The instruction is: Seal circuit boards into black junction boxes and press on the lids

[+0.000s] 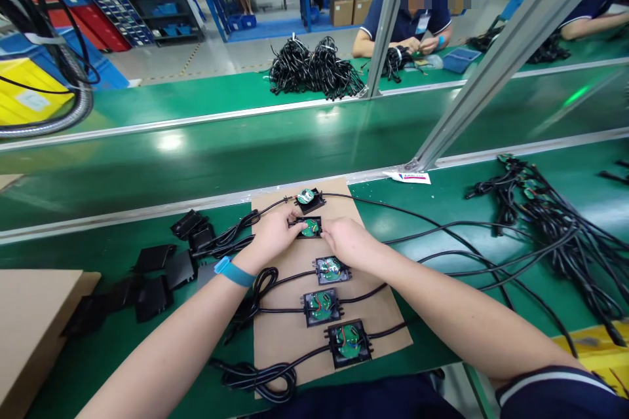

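Head view: on the flat brown cardboard sheet point(280, 334), toward its far edge, sits a shallow rectangular black plastic housing point(315, 218), open-topped, with a rounded green circuit board point(310, 230) and thin coloured wires inside. The person's bare left hand point(276, 236) is clamped on the housing's left end, thumb at the board and fingers behind. The bare right hand point(344, 241) is at the opposite end, fingers curled together; whether they grip anything is hidden. Three similar open black housings with green boards point(323, 306) line the sheet's near part, another point(310, 200) its far edge. Flat black plastic pieces point(180, 270) lie left of the sheet.
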The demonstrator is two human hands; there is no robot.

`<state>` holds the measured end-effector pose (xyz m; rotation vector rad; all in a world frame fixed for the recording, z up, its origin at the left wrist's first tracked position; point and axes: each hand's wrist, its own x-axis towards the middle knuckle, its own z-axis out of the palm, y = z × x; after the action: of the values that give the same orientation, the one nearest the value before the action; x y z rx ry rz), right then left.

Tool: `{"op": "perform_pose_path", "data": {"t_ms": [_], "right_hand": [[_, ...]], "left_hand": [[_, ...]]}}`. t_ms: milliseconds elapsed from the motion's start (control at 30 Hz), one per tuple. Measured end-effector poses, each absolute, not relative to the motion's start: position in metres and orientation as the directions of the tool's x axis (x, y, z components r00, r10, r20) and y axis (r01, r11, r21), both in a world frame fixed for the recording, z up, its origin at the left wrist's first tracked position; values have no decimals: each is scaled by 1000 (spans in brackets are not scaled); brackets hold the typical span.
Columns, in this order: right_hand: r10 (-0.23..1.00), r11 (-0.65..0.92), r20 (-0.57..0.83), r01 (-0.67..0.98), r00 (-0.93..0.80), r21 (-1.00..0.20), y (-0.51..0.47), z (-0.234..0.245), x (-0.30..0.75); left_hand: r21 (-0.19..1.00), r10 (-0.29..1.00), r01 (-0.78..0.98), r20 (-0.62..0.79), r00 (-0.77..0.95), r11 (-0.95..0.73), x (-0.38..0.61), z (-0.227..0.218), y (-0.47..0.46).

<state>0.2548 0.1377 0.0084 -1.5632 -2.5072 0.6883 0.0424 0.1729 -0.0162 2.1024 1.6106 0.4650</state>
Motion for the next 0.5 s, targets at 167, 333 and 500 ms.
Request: {"op": "perform_pose_path", "data": {"t_ms": [167,333,500], "right_hand": [[862,370,-201,850,-465,-375,141,16,253],[840,409,-234,856,-489,-317,143,18,249],[838,410,-263,870,-478,-272,146,26,244]], "left_hand": [[501,973,846,-32,229,-183,43,-23,172],[520,976,842,-69,207,-141,45,-30,172],[505,971,858,-148,189,-90,52,-27,175]]}}
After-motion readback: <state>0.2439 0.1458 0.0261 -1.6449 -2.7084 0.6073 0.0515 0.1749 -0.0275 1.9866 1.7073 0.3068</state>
